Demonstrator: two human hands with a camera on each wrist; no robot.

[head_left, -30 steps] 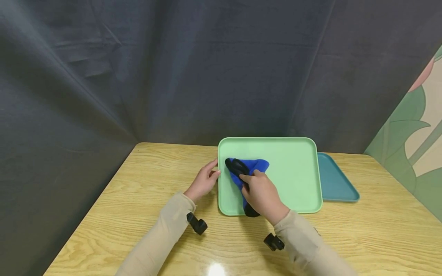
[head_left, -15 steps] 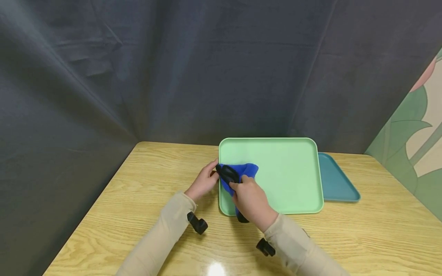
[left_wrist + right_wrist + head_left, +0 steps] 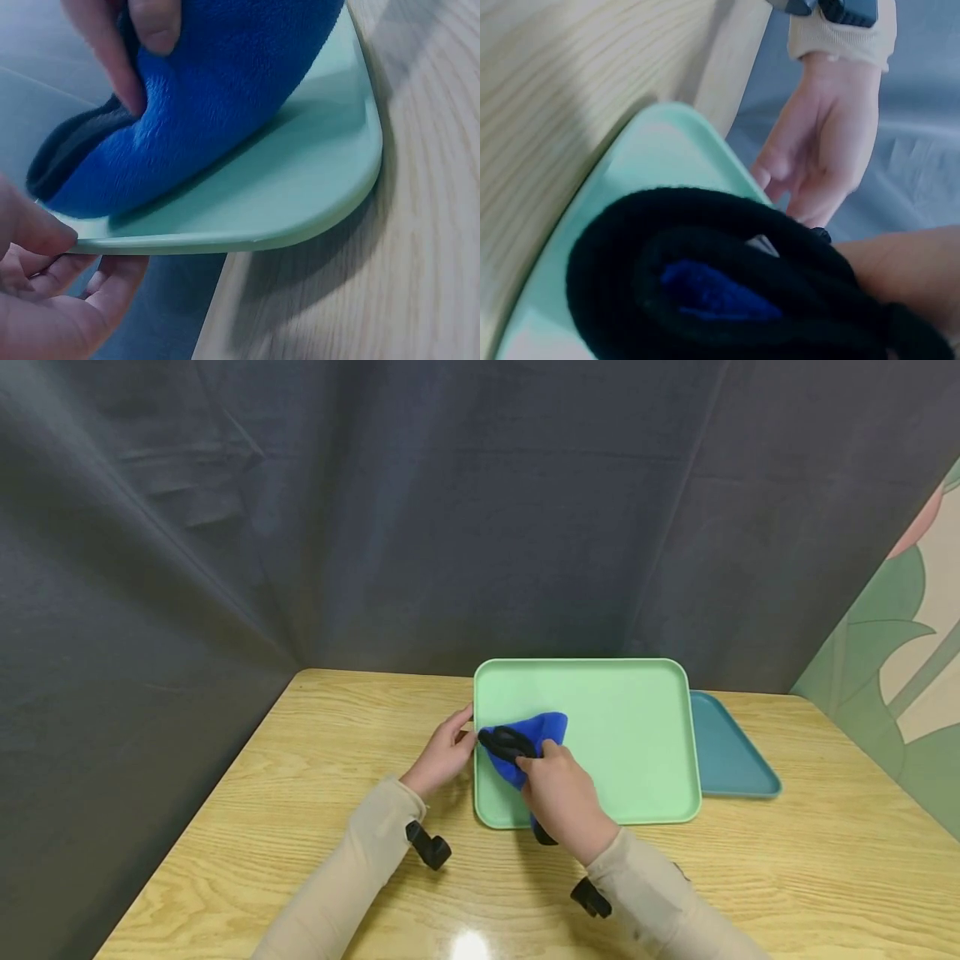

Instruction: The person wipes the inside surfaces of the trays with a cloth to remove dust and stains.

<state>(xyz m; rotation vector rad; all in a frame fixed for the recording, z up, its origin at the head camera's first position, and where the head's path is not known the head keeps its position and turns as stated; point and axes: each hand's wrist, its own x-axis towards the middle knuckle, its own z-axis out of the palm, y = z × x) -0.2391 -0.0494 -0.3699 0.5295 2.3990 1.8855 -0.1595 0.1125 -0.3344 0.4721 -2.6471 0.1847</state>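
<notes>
A huge dark curtain [image 3: 480, 510] fills the back and the left side, and below it stretches the pale wood-grained surface [image 3: 300, 752], with a patterned backdrop [image 3: 900, 668] of green leaves and a pink shape closing off the right. Now to the green tray [image 3: 630, 743], the big piece out here, standing across the left part of the teal tray [image 3: 727, 752], so only that one's right portion shows. In come the pale sleeves, left sleeve [image 3: 337, 868] and right sleeve [image 3: 652, 885], from the near side. Over the left part of the green tray we've got the blue cloth [image 3: 546, 727], plush and edged in black, its lower black end crossing the near rim as the head camera sees it. The right grip [image 3: 561, 789] has it pinched and covers its middle from above; the left grip [image 3: 441, 756] is on the tray's left rim, thumb on top, fingers curled below. Smaller still, a black wrist camera [image 3: 429, 846] sits at each cuff, and a tiny pale tag [image 3: 762, 245] peeks out at the cloth's black edging. And what's changed? Both trays and the left grip hold their places, but the right grip and the cloth have slid back a touch to the right since half a second ago, though they remain left of where they were a second ago!
</notes>
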